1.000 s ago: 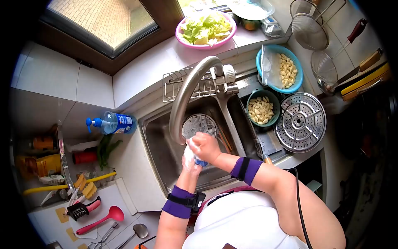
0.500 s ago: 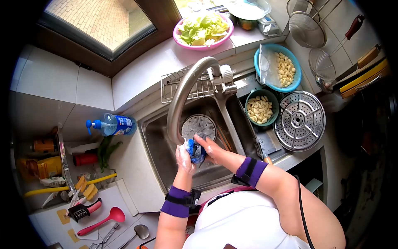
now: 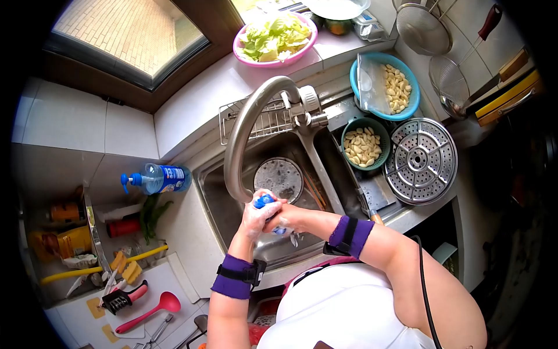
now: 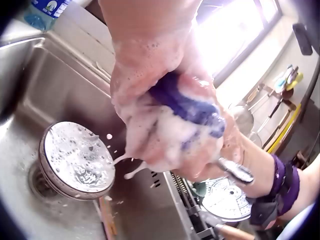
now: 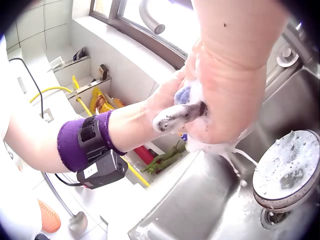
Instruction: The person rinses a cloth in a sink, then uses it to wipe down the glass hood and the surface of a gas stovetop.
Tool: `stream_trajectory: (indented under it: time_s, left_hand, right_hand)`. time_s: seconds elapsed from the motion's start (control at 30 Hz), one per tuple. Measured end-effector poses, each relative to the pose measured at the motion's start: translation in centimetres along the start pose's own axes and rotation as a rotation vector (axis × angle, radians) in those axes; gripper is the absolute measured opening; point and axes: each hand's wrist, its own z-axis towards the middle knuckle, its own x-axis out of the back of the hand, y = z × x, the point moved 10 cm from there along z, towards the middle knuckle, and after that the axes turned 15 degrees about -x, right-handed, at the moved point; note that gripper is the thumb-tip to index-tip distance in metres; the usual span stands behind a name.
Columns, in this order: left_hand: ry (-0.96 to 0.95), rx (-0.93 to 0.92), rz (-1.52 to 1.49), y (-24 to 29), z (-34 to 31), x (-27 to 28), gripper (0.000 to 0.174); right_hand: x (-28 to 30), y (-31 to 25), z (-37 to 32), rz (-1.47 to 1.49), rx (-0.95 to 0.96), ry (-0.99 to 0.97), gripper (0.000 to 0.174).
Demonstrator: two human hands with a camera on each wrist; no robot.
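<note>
Gripping a soapy blue cloth [image 3: 263, 201], left hand [image 3: 251, 220] and right hand [image 3: 280, 220] curl their fingers round it. Slick suds [image 4: 162, 140] could make it slip.

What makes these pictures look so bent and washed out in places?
Head view: black corners and bowed edges, probably a wide lens, with deep shadow at right. Left wrist view: the window is burnt out to white, and the suds blur into pale patches. Right wrist view: white window glare behind the faucet, bright highlights on the sink.
</note>
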Motion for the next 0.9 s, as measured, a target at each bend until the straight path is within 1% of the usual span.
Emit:
stream_trajectory:
  time_s: [0.03,0.1,0.17,0.2,0.33,0.4,0.43,0.47,0.6,0.7,0.8,0.9]
  left_hand:
    - [0.055,-0.021,-0.022,-0.2,0.3,0.3,0.019]
    - [0.122,-0.082,0.071,-0.4,1.0,1.1,0.019]
    - [0.185,-0.067,0.152,-0.8,1.5,1.5,0.02]
    - [0.218,-0.058,0.193,-1.0,1.6,1.7,0.021]
    - [0.315,-0.05,0.244,-2.1,2.5,2.6,0.022]
    - [0.384,-0.038,0.16,-3.5,2.9,3.4,0.026]
    - [0.419,-0.033,0.118,-4.1,3.0,3.8,0.028]
    - [0.408,-0.002,0.168,-4.6,3.1,4.2,0.035]
    - [0.561,0.175,0.055,-6.0,2.4,4.8,0.041]
    - [0.578,0.18,-0.089,-6.8,2.6,4.7,0.045]
    - [0.575,0.309,-0.221,-8.2,2.1,4.9,0.05]
    - [0.479,0.352,-0.389,-9.2,1.9,4.9,0.054]
  right_hand:
    - [0.2,-0.2,0.4,0.032,0.007,0.016,0.049]
    - [1.2,-0.4,0.6,-0.015,0.044,0.157,0.051]
    - [2.2,-0.5,0.4,-0.031,0.096,0.31,0.056]
    - [2.3,-0.6,0.3,-0.13,0.108,0.349,0.057]
    - [3.3,-0.4,0.8,-0.323,0.067,0.51,0.044]
    - [3.8,-0.3,1.4,-0.415,0.047,0.573,0.038]
    - [3.9,-0.5,1.4,-0.461,0.084,0.593,0.036]
    - [3.9,-0.7,1.5,-0.507,0.12,0.612,0.035]
    - [4.2,-0.9,1.9,-0.643,0.216,0.694,0.035]
    - [4.8,-0.1,2.8,-0.718,0.205,0.754,0.036]
    - [4.4,0.0,2.3,-0.804,0.252,0.731,0.039]
    - [3.9,-0.2,1.7,-0.831,0.271,0.665,0.044]
